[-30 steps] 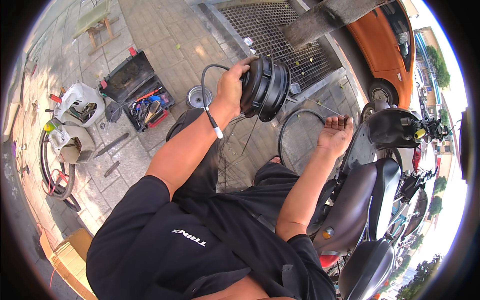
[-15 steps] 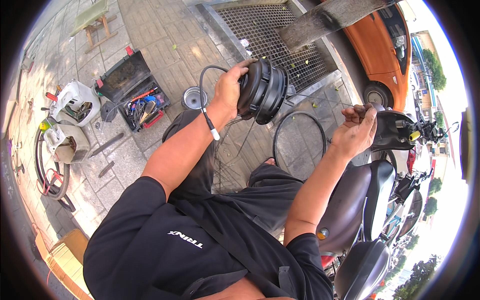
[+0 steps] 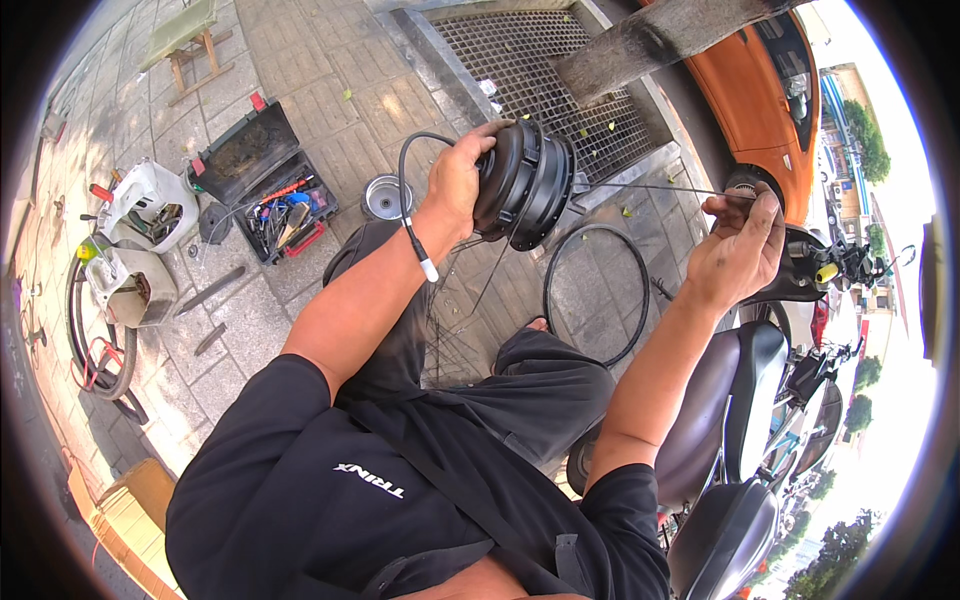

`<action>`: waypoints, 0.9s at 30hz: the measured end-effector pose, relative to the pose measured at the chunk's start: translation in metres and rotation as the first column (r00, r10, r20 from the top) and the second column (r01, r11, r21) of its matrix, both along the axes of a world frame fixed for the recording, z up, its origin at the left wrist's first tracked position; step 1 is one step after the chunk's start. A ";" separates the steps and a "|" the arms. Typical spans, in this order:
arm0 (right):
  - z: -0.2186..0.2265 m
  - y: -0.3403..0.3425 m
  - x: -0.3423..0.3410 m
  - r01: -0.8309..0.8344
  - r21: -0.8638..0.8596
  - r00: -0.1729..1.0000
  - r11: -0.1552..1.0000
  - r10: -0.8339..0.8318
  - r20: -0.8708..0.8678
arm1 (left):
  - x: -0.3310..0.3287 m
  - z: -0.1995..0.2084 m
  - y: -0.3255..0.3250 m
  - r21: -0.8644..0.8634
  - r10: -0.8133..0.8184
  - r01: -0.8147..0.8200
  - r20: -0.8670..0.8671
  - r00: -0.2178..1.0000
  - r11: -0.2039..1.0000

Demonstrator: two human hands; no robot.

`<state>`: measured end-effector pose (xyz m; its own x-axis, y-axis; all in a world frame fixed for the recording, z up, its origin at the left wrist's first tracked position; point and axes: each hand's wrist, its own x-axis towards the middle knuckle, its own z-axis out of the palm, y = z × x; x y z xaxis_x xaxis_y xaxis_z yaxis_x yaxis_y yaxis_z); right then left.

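Note:
Up in front of me, my left hand (image 3: 456, 182) grips a black wheel hub motor (image 3: 530, 185) by its left side. A black cable (image 3: 403, 170) with a white end loops from the hub over my left wrist. My right hand (image 3: 742, 245) is closed in a pinch on the far end of a thin metal spoke (image 3: 650, 187). That spoke stretches from the hub's right side almost level across to my fingers. Below the hub, several thin spokes (image 3: 482, 295) hang or lie around my legs; which ones are attached I cannot tell.
An open toolbox (image 3: 285, 215), cut white plastic containers (image 3: 155, 205) and a silver round part (image 3: 383, 197) are at left. A thin black hoop (image 3: 645, 290) lies ahead. A grated tree pit (image 3: 520, 55), leaning trunk (image 3: 650, 45) and orange car (image 3: 745, 95) stand beyond; a scooter (image 3: 690, 420) is close at right.
My right hand has moved right and slightly upward, its fingers now pinching the spoke's end, and the spoke shows drawn out straight from the hub. My left hand and the hub stay nearly still.

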<state>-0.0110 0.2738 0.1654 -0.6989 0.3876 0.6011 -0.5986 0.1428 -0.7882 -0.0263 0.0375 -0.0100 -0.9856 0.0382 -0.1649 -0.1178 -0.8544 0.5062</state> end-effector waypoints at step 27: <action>0.062 -0.076 -0.016 -0.251 0.558 0.949 0.791 0.316 -0.021 | 0.003 0.005 -0.001 -0.008 -0.001 0.001 0.006 1.000 1.000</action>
